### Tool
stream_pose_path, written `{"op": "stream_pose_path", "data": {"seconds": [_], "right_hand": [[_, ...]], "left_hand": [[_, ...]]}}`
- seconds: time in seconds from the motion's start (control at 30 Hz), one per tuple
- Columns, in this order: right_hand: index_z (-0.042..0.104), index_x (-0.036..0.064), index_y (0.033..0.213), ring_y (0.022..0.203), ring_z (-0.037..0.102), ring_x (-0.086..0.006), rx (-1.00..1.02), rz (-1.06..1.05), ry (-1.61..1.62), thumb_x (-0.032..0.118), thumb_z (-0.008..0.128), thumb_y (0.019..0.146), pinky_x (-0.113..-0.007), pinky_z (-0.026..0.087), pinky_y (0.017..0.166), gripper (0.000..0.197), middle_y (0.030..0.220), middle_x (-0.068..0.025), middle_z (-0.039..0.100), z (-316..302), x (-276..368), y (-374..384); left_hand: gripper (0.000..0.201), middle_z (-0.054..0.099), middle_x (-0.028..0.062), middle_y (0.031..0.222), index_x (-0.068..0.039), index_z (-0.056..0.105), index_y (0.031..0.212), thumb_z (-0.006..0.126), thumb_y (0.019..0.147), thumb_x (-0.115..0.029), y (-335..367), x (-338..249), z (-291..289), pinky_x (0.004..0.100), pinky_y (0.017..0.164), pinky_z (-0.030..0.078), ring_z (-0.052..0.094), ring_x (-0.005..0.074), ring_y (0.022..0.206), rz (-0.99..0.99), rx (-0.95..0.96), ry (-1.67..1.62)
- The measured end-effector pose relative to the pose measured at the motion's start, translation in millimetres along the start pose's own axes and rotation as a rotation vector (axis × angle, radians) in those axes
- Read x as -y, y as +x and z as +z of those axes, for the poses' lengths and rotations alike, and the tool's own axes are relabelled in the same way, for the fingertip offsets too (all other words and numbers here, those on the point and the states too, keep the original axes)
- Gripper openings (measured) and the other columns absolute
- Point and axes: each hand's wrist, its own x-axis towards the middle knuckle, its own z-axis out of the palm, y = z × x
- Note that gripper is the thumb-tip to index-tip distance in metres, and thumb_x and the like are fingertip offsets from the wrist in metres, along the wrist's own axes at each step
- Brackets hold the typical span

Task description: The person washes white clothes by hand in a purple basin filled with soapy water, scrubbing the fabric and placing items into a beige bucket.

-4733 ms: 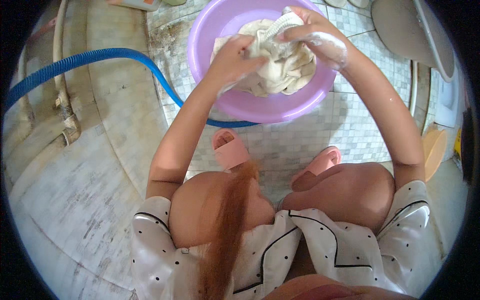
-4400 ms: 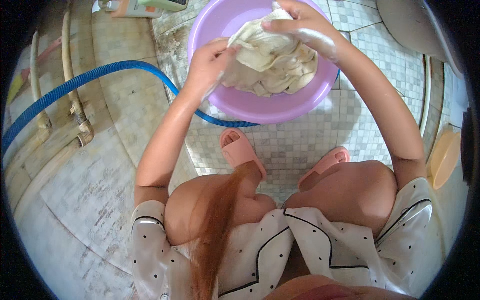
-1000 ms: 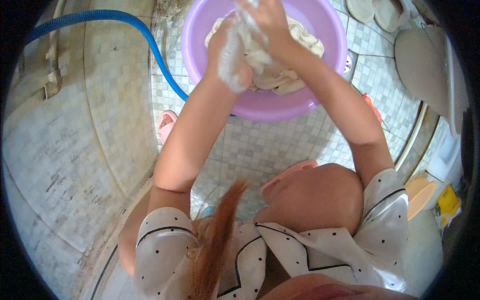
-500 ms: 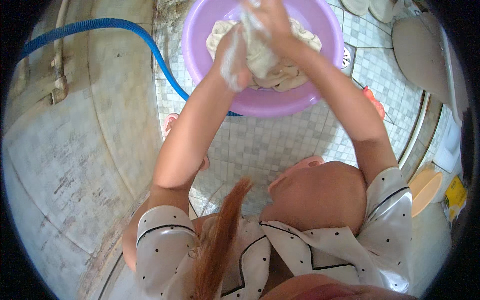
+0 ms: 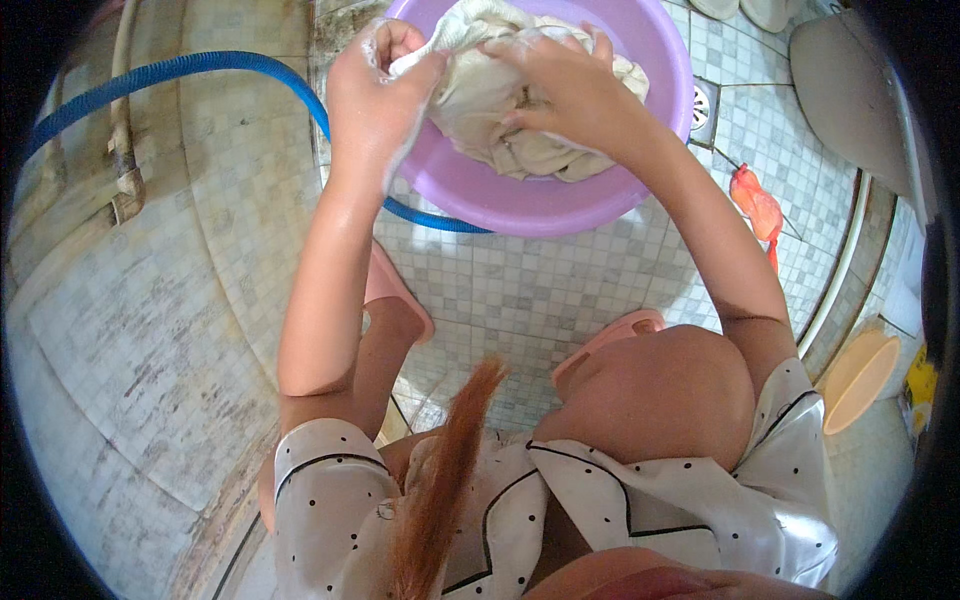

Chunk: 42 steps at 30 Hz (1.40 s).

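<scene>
The left hand [image 5: 376,95], now drawn away from the right hand [image 5: 570,90], is pinching a raised edge of the pale cloth [image 5: 468,105] in the purple basin [image 5: 550,215], the right's wide grip spreading over it, seemingly opening up more fabric to handle.

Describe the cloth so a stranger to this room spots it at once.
Find the round purple basin on the tiled floor. Inside lies crumpled cream cloth, one edge held up by the left hand, the right hand on it. Its pale wrinkles set it apart from the basin's smooth purple sides.
</scene>
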Motion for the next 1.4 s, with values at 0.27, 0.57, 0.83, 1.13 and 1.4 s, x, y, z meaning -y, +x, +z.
{"op": "stream_pose_path", "data": {"seconds": [0.27,0.57,0.83,1.13,1.4], "right_hand": [[0.065,0.0085,0.090,0.098,0.050,-0.0252,0.118,0.127,0.004,0.033,0.070,0.072,-0.039,0.031,0.096,0.031,0.101,-0.0095,0.052,-41.0,-31.8,14.6],[0.055,0.0062,0.082,0.072,0.049,-0.0072,0.313,0.467,0.597,0.019,0.067,0.075,-0.020,0.038,0.060,0.019,0.075,0.0027,0.050,-31.6,-41.4,5.8],[0.061,0.0037,0.080,0.072,0.054,-0.0088,0.139,0.531,0.847,0.005,0.066,0.071,-0.023,0.043,0.063,0.010,0.077,-0.0011,0.060,-42.8,-38.4,18.3],[0.051,0.0063,0.087,0.077,0.051,-0.0095,-0.056,0.488,0.938,0.006,0.063,0.078,-0.023,0.043,0.065,0.015,0.081,-0.0008,0.053,-55.5,-46.2,9.1],[0.050,0.0024,0.096,0.079,0.057,-0.0144,-0.249,0.455,0.471,0.032,0.064,0.079,-0.027,0.046,0.065,0.037,0.080,-0.0074,0.057,8.3,67.1,10.9]], "left_hand": [[0.009,0.051,0.0004,0.077,-0.005,0.046,0.075,0.053,0.081,-0.007,5.6,16.4,-28.4,0.0221,0.068,0.040,0.047,0.0073,0.071,0.185,-0.158,-0.001],[0.009,0.053,0.0022,0.090,-0.007,0.048,0.093,0.046,0.087,-0.014,3.6,24.0,-10.8,0.0273,0.077,0.041,0.052,0.0132,0.084,-0.184,0.079,-0.639],[0.031,0.056,0.0044,0.092,-0.001,0.049,0.110,0.053,0.080,-0.009,11.9,17.3,2.2,0.0268,0.080,0.043,0.054,0.0134,0.087,0.131,0.193,-0.159],[0.026,0.060,0.0089,0.096,0.005,0.059,0.096,0.048,0.078,-0.010,34.7,59.8,-26.7,0.0276,0.080,0.042,0.055,0.0189,0.087,-0.027,0.381,-0.329],[0.046,0.060,0.0122,0.097,0.001,0.051,0.109,0.042,0.087,-0.038,8.0,102.4,52.2,0.0356,0.090,0.042,0.055,0.0232,0.096,-0.313,0.361,-1.540]]}}
